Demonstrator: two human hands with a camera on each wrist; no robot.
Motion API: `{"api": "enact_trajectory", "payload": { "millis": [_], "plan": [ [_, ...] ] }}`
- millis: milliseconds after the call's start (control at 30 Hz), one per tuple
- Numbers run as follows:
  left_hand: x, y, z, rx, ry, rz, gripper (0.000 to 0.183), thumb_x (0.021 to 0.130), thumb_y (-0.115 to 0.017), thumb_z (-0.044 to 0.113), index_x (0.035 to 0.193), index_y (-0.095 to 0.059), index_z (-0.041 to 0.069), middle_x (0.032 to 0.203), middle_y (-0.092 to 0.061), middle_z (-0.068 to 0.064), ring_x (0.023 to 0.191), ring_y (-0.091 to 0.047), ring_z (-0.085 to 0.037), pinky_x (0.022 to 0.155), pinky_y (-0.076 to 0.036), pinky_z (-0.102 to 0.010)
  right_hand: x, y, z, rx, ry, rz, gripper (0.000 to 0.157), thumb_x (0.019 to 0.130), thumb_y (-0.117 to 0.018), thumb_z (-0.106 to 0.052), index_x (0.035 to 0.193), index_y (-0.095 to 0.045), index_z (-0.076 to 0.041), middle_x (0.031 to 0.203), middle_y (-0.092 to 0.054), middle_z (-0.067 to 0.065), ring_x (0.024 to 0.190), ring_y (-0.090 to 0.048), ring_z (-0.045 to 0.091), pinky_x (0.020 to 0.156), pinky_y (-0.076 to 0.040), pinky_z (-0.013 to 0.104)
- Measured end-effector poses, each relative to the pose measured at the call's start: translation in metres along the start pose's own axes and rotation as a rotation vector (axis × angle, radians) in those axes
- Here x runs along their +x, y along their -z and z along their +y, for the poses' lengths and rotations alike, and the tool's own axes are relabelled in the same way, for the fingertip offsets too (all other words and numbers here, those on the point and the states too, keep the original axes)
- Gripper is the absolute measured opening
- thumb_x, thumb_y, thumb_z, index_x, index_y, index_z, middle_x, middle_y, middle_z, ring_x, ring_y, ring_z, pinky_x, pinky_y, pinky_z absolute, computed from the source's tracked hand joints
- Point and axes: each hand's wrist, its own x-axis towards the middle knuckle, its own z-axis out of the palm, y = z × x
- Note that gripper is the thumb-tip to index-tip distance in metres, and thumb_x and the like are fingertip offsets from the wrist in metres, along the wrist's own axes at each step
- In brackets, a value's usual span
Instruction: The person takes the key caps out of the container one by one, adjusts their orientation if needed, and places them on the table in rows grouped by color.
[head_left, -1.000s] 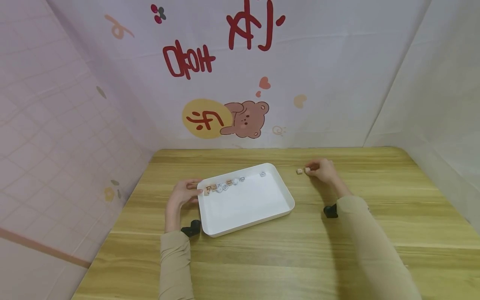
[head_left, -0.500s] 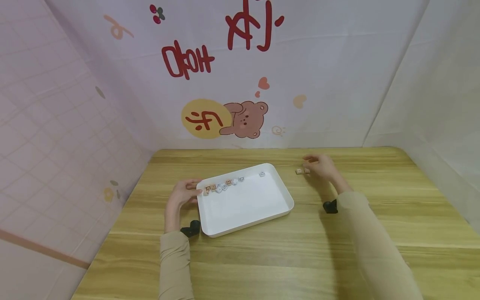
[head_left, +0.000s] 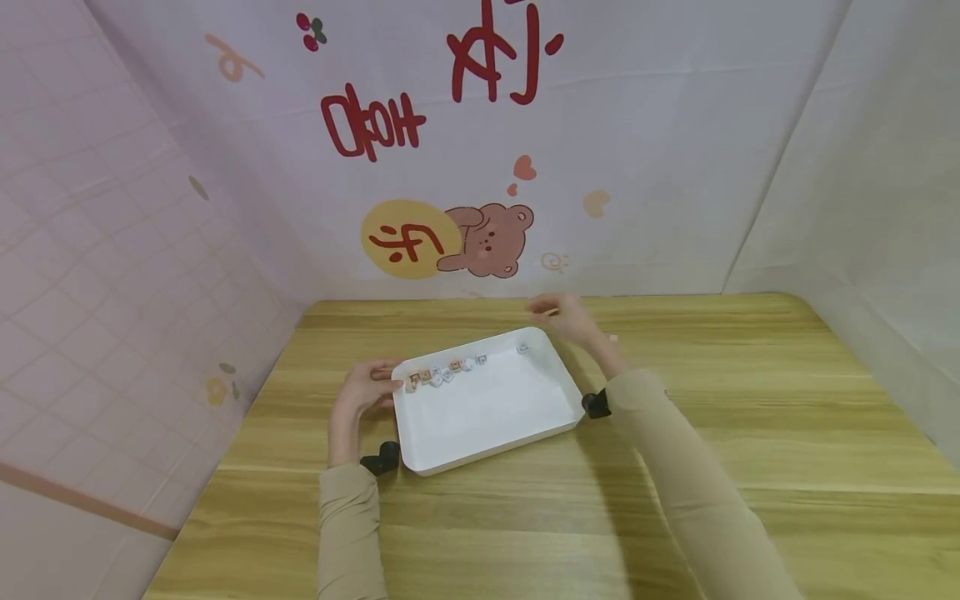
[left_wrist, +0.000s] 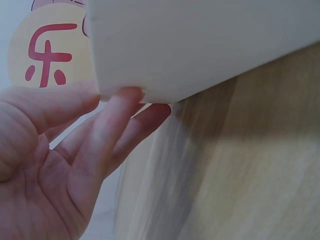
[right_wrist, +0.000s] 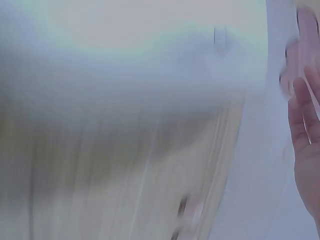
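My left hand (head_left: 365, 390) holds the left end of a shallow white tray (head_left: 491, 442). The left wrist view shows the fingers (left_wrist: 117, 117) of that hand at the tray's corner, some reaching beneath it. Along the tray's far side lies a row of small white and tan square blocks (head_left: 447, 374), with one white block (head_left: 522, 347) apart at the far right corner. Above and behind that corner my right hand (head_left: 570, 321) hovers with thumb and fingers apart, nothing visible between them. A small block (head_left: 613, 338) shows on the table behind the right wrist.
In the blurred right wrist view, two small blocks (right_wrist: 192, 210) sit on the table near its far edge. The wood-grain table (head_left: 495, 533) ends at a printed fabric backdrop (head_left: 645, 208), with fabric at both sides too.
My right hand first touched a small block right of the tray, then lifted off it and has moved left to the tray's far right corner. My left hand stays on the tray.
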Motion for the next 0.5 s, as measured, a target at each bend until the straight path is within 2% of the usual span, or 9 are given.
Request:
{"api": "enact_trajectory", "payload": {
  "millis": [333,500],
  "plan": [
    [0.001,-0.001,-0.001,-0.005,0.001,0.002,0.046,0.090,-0.060,-0.001,0.135,-0.049,-0.003,0.132,-0.052,-0.031,0.101,-0.065,-0.036,0.064,-0.060,-0.024,0.018,-0.072,-0.038,-0.065,0.134,-0.194,0.022,0.090,-0.066,-0.015,0.108,-0.070,-0.006,0.106,-0.073,0.008,0.100,-0.066,0.020,0.085,-0.057,0.030],
    [0.002,-0.001,-0.001,-0.003,-0.003,0.004,0.046,0.090,-0.060,-0.001,0.135,-0.048,-0.004,0.132,-0.052,-0.032,0.099,-0.066,-0.035,0.063,-0.060,-0.024,0.019,-0.092,-0.049,-0.096,0.126,-0.310,0.022,0.087,-0.067,-0.012,0.109,-0.071,-0.008,0.110,-0.072,0.005,0.103,-0.065,0.018,0.085,-0.056,0.025]
  ]
}}
